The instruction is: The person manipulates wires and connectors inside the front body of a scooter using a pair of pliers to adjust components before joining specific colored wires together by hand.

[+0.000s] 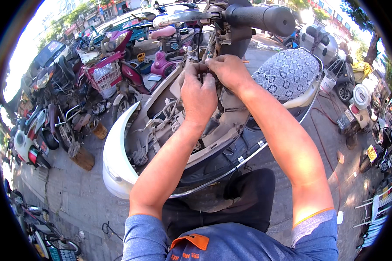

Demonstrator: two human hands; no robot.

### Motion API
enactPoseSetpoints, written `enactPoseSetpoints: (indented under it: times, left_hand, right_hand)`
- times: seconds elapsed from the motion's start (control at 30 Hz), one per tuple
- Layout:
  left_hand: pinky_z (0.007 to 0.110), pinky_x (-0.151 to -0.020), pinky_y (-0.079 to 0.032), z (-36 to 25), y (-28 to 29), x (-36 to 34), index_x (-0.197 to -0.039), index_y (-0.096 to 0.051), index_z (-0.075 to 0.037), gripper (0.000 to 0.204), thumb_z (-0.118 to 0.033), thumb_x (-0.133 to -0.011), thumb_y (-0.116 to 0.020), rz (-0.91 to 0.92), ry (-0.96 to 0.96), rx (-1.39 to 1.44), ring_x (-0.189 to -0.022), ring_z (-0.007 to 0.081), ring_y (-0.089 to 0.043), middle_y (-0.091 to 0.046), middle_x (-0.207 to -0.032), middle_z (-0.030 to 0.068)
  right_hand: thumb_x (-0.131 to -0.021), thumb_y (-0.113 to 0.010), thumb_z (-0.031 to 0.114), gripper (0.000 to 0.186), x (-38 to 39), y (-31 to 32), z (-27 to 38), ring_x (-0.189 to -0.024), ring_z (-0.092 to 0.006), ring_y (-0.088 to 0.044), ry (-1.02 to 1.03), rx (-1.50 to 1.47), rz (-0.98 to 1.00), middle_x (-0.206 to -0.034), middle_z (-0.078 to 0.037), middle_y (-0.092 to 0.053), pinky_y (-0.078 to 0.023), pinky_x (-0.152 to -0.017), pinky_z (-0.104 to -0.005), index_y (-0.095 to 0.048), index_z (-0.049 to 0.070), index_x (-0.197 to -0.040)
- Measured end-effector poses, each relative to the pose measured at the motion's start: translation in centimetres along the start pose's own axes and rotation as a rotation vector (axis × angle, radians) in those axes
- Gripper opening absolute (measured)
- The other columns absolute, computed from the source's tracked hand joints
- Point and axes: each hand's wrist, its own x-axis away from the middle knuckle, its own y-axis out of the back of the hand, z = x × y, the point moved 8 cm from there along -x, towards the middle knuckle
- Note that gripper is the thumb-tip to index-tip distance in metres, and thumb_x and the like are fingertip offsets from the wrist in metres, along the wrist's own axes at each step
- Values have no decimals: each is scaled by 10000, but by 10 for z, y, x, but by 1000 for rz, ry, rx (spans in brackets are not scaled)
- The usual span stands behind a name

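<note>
An electric scooter stands in front of me with its front cover off, baring white wires and connectors [167,114] inside the beige shell [217,141]. Below the handlebar, my left hand [198,95] is closed, its thumb and fingers pinched together beside the steering column's wiring. My right hand [229,71] meets it from the right, fingers also closed. What lies between the fingertips is too small and hidden to name. Just above the hands are a black rubber handlebar grip [259,19] and a silver brake lever [180,18].
The scooter's white front fender [119,161] curves at left, and its patterned seat [287,74] is at right. Parked scooters, one with a pink basket [102,74], crowd the far left. A wood stump [81,156] stands on the pavement. A red hose [329,148] runs along the right.
</note>
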Motion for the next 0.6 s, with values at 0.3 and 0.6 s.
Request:
enactPoseSetpoints:
  times: [0.3, 0.6]
  left_hand:
    - [446, -991, -526, -15, -11, 37, -1357, -601, 30, 381, -107, -1002, -589, 109, -143, -211, -1092, 377, -697, -698, -1246, 236]
    - [377, -950, -527, -34, 29, 100, -1374, -587, 54, 393, -125, -1025, -601, 245, -224, -239, -999, 265, -688, -698, -1227, 194]
  right_hand:
    - [-967, -808, 406, 422, -6, -1, -18, -731, -149, -657, -164, -56, 98, -859, -84, -781, -517, -677, -351, -835, -15, -964]
    - [-928, -838, 371, 418, -14, -4, -28, -773, -178, -660, -131, 11, 61, -873, -110, -774, -534, -752, -367, -811, -40, -996]
